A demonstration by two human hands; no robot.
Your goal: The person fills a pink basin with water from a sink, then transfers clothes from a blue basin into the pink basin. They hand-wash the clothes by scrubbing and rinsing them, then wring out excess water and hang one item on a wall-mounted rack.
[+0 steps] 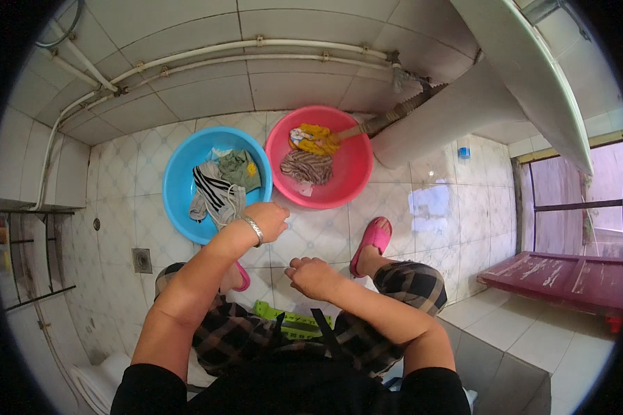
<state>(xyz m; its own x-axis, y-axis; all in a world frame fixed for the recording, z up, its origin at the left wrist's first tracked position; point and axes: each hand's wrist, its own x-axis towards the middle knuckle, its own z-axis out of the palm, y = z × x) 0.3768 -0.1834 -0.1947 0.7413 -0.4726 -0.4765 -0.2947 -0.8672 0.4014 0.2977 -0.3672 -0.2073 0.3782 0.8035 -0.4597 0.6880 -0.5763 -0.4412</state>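
Observation:
My left hand (268, 220), with a silver bracelet (254, 231) on its wrist, hovers by the near right side of a blue basin (174, 207). Its fingers curl downward; the palm is hidden. Closer to my lap, my right hand (311, 277) is loosely closed with nothing showing in it. Inside the blue basin lie a striped grey-white garment (214, 190) with a drawstring and a green cloth (237, 168). A pink basin (356, 176) beside it holds a yellow cloth (315, 140) and a brown striped cloth (307, 167).
A ribbed drain hose (401, 111) reaches to the pink basin from a white pedestal (450, 114). Pink slippers (372, 243) are on my feet on the tiled floor. There is a floor drain (141, 260) at left, a small blue object (464, 153) at right, and a green strip (291, 321) by my lap.

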